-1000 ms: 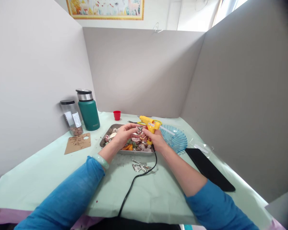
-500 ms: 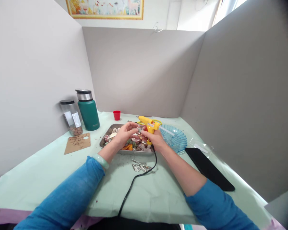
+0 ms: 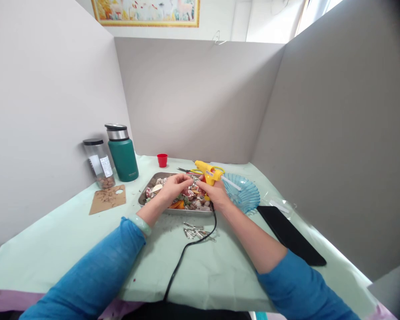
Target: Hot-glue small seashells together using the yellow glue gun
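My right hand (image 3: 216, 194) is wrapped round a yellow glue gun (image 3: 207, 170) with a pale glue stick poking from its back. My left hand (image 3: 174, 186) is closed in a pinch beside it, above the tray; whatever its fingertips hold is too small to make out. Below both hands lies a metal tray (image 3: 186, 212) filled with shells (image 3: 158, 188) and other small colourful pieces. Several silvery metal clips (image 3: 197, 233) lie in a pile in front of the tray. A black cord (image 3: 186, 253) runs from the gun toward the near table edge.
At the left stand a green bottle (image 3: 123, 159) and a clear jar (image 3: 99, 164), behind a brown card (image 3: 103, 202). A red cup (image 3: 162, 160) and scissors (image 3: 186, 170) are at the back. To the right are a blue glass plate (image 3: 248, 189) and a black flat slab (image 3: 290, 235).
My left fingers have closed from a wider spread into a pinch. The glue gun has shifted slightly right, and the scissors behind it show more.
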Motion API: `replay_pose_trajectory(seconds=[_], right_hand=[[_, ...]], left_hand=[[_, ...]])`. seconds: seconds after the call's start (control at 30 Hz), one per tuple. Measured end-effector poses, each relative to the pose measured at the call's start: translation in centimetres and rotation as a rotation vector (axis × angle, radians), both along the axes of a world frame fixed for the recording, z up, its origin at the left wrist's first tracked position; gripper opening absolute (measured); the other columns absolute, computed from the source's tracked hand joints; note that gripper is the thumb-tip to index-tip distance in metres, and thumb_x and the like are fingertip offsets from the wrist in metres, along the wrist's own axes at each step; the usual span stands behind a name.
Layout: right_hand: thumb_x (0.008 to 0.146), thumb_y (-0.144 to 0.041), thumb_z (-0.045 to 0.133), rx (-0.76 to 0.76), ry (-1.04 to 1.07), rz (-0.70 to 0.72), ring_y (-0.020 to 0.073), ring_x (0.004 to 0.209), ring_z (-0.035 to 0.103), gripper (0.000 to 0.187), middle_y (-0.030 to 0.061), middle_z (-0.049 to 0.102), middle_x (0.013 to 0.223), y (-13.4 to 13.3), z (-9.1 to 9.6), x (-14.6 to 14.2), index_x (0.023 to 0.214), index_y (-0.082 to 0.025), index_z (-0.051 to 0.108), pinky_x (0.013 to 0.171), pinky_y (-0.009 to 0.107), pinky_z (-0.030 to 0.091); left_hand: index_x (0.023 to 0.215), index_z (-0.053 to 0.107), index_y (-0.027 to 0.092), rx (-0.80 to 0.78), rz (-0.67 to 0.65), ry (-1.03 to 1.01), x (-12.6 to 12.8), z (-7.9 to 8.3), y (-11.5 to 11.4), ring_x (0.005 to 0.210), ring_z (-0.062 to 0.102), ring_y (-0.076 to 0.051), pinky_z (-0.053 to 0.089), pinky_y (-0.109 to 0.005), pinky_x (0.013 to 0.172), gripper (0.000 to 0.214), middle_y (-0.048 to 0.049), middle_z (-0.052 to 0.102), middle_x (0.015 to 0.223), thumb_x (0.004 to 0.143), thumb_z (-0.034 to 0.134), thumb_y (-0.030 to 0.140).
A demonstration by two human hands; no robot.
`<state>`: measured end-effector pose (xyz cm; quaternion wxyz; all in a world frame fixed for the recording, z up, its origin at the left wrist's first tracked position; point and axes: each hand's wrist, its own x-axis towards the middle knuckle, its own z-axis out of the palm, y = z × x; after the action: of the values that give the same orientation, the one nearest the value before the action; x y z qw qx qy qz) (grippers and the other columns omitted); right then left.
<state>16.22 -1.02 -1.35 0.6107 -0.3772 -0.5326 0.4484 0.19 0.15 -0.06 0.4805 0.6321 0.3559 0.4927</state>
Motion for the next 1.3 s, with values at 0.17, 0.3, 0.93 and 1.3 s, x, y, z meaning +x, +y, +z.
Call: replay_pose_trajectory(seconds=[0.17,0.3,0.93,1.3], right_hand=[[0.064,-0.036,0.076,0.004,0.007,-0.048,0.0149,0.06,0.054,0.026,-0.0014,0.058,0.067,0.41,-0.33,0.0,0.079,-0.022,0.06,0.049,0.027,0.042],[0.066,-0.034,0.075,-0.001,-0.002,-0.054,0.0151,0.059,0.054,0.024,-0.0015,0.057,0.066,0.59,-0.49,0.03,0.078,-0.023,0.058,0.049,0.028,0.043],[0.064,-0.033,0.074,-0.025,-0.028,-0.069,0.0133,0.058,0.056,0.024,-0.0027,0.059,0.065,0.62,-0.5,-0.07,0.08,-0.021,0.061,0.048,0.024,0.044],[0.064,-0.033,0.074,-0.026,-0.038,-0.048,0.0147,0.06,0.058,0.022,-0.0017,0.061,0.066,0.33,-0.29,-0.07,0.079,-0.022,0.061,0.049,0.025,0.044]], left_hand=[[0.069,0.062,0.018,0.107,0.137,0.179,-0.25,-0.34,0.73,0.058,0.051,-0.013,0.042,-0.026,0.056,0.023,-0.0001,0.06,0.067,0.07,0.074,0.038],[0.067,0.066,0.021,0.381,0.363,0.459,-0.44,-0.57,0.91,0.068,0.055,-0.018,0.042,-0.029,0.066,0.01,-0.0032,0.065,0.07,0.075,0.068,0.028],[0.069,0.065,0.019,0.281,0.269,0.353,-0.36,-0.12,0.83,0.07,0.058,-0.018,0.044,-0.03,0.068,0.011,-0.0021,0.066,0.072,0.072,0.066,0.029],[0.069,0.068,0.018,0.26,0.224,0.327,-0.22,0.1,0.61,0.071,0.061,-0.018,0.046,-0.03,0.069,0.011,-0.0036,0.068,0.073,0.072,0.068,0.028]])
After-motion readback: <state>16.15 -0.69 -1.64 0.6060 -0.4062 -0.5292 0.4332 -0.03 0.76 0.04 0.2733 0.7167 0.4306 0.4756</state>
